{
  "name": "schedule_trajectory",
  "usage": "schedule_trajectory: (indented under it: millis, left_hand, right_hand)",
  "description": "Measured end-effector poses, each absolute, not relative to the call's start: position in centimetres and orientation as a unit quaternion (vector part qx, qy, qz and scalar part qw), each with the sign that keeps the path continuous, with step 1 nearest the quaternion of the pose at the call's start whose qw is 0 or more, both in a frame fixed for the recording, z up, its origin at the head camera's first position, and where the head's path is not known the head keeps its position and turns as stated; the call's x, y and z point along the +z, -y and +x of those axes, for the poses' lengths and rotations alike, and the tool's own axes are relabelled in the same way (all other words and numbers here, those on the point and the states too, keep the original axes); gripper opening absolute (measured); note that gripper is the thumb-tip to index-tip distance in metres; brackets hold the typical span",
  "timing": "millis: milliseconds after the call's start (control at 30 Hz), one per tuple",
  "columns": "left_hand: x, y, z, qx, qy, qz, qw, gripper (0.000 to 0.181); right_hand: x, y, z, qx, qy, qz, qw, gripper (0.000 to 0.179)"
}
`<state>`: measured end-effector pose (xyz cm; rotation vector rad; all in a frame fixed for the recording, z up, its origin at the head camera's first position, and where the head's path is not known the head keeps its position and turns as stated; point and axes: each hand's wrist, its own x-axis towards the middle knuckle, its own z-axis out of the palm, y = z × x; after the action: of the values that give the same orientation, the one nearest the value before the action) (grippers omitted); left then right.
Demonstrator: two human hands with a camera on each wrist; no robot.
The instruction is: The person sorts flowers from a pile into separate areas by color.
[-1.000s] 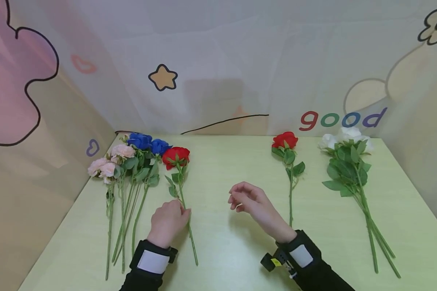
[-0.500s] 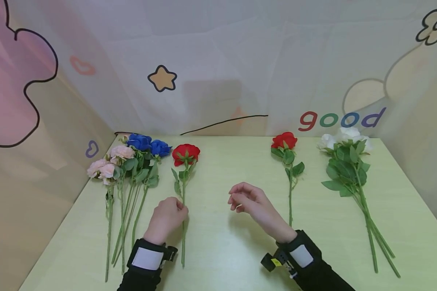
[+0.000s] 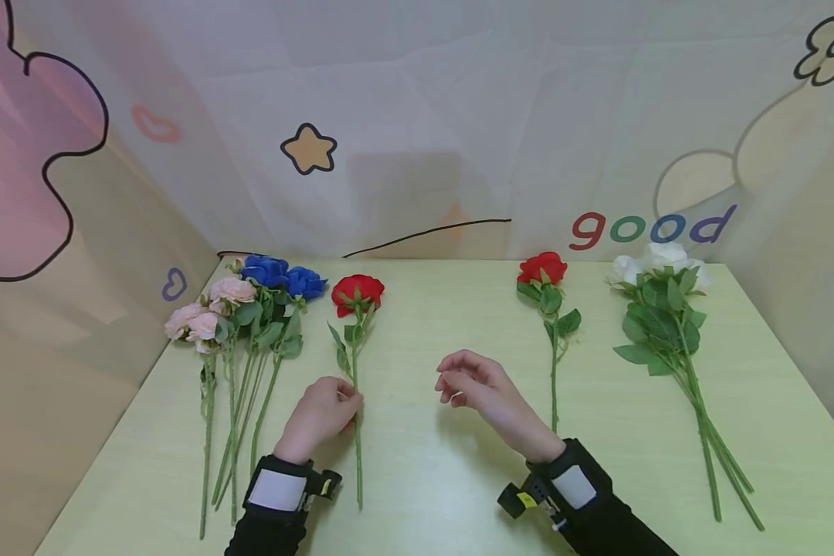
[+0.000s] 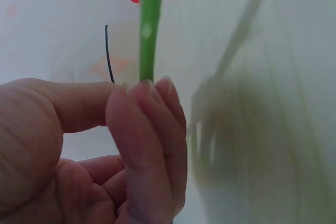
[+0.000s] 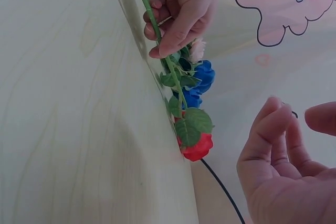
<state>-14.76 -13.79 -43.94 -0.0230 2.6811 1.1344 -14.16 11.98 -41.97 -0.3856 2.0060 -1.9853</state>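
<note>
My left hand (image 3: 320, 417) pinches the green stem of a red rose (image 3: 357, 293) between thumb and fingertips. The bloom points to the back of the table, the stem's lower end toward me. Close up in the left wrist view, the stem (image 4: 150, 30) rises from between the fingertips. My right hand (image 3: 486, 398) hovers over the table's middle, fingers loosely curled, holding nothing. Beyond its wrist lies a second red rose (image 3: 544, 269), its lower stem hidden by the forearm. The right wrist view shows the left hand (image 5: 186, 14) on the stem from the side.
Left of the held rose lie blue roses (image 3: 266, 270) and pale pink roses (image 3: 232, 291), stems toward me. White roses (image 3: 667, 259) with crossed stems lie at the right. A printed cloth (image 3: 417, 116) stands behind the pale wooden table (image 3: 431, 494).
My left hand has turned the red rose from a slant to nearly straight, its bloom shifting right, away from the blue roses, and its stem end shifting left. The right hand stays put.
</note>
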Motion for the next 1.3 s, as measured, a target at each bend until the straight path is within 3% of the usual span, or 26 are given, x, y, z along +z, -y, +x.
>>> schedule_trajectory:
  millis: [567,1067,1300]
  left_hand:
    - [-42.0,12.4,-15.3,0.424,-0.899,0.024,0.107,0.018]
    - [-37.6,6.9,-17.1,0.480,-0.867,0.110,0.078,0.013]
    - [-37.5,4.9,-17.5,0.501,-0.851,0.129,0.086,0.013]
  right_hand:
    - [-41.4,-13.5,-14.7,-0.683,-0.710,-0.119,0.121,0.022]
    - [-40.0,-16.1,-15.5,-0.680,-0.720,-0.110,0.085,0.028]
    - [-39.8,-16.6,-15.5,-0.676,-0.724,-0.105,0.086,0.028]
